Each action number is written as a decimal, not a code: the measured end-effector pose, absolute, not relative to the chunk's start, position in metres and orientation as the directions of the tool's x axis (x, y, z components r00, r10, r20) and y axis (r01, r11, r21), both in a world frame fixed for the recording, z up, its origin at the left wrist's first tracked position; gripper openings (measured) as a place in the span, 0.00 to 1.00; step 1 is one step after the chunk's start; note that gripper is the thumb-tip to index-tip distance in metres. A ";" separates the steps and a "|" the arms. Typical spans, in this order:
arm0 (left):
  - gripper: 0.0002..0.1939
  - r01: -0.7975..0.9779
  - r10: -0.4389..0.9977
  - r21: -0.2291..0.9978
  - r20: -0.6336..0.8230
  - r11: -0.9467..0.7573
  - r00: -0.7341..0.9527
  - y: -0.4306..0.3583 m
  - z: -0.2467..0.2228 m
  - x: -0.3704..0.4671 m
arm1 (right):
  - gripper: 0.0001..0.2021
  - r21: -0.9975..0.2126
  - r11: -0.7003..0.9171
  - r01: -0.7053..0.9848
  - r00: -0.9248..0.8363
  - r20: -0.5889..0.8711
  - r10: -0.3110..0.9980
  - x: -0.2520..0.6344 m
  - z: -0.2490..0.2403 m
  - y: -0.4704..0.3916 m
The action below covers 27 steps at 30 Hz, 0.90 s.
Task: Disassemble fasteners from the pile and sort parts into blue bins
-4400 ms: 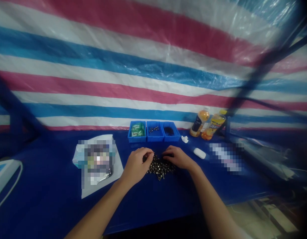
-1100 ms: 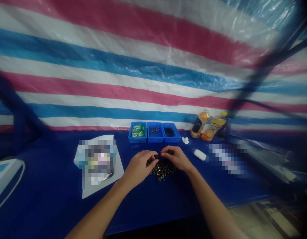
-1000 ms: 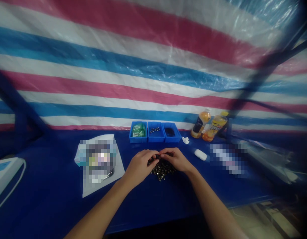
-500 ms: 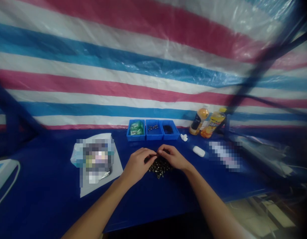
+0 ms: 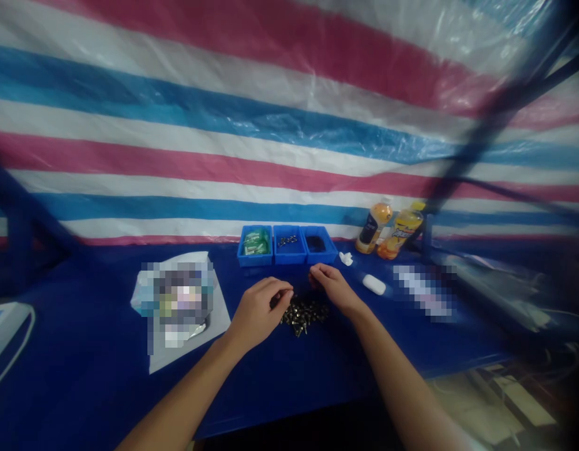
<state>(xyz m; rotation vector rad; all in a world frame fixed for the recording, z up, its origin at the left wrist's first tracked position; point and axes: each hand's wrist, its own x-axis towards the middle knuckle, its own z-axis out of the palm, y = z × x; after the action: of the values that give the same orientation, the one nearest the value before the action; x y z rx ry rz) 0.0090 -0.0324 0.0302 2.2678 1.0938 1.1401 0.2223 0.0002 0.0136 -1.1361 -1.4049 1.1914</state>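
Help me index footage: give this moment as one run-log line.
left hand: at left edge of shiny parts, grip unclear | right hand: in front of rightmost blue bin, grip unclear | shiny parts: loose heap

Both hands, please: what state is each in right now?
Left hand: fingers curled by small metal parts, grip unclear.
Right hand: fingers curled, grip unclear.

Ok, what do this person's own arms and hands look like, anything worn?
The left hand and right hand are ungloved, with no watch or band to be seen. The left forearm and right forearm are bare, with no cable or marking and no clear sleeve in view. The picture is too soft to rule out a thin ring.
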 end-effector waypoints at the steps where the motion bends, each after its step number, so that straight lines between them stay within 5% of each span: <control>1: 0.09 0.479 0.778 0.613 0.509 -0.628 0.369 -0.032 0.030 0.009 | 0.16 -0.998 0.069 -0.013 -0.171 0.070 0.983 0.222 0.015 -0.001; 5: 0.09 0.491 0.782 0.609 0.501 -0.622 0.370 -0.031 0.030 0.008 | 0.14 -0.950 -0.025 -0.311 -0.289 0.070 0.955 0.220 0.024 -0.011; 9: 0.08 0.490 0.789 0.618 0.490 -0.615 0.372 -0.031 0.029 0.008 | 0.15 -0.893 -0.102 -0.439 -0.299 0.038 0.953 0.220 0.029 -0.013; 15: 0.09 0.495 0.790 0.615 0.482 -0.613 0.379 -0.030 0.027 0.008 | 0.20 -0.968 -0.139 -0.208 -0.106 -0.119 0.987 0.228 0.016 0.000; 22: 0.09 0.502 0.791 0.612 0.476 -0.612 0.384 -0.030 0.029 0.007 | 0.26 -0.982 0.060 -0.181 0.046 0.052 0.998 0.230 0.007 0.008; 27: 0.09 0.512 0.796 0.609 0.474 -0.605 0.377 -0.030 0.029 0.006 | 0.13 -0.945 0.171 0.280 -0.029 0.170 0.985 0.235 0.003 0.007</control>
<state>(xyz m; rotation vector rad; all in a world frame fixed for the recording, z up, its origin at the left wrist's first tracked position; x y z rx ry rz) 0.0062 -0.0296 0.0287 2.2810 1.1394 1.0847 0.2352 0.0070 0.0032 -1.2776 -1.4952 0.9331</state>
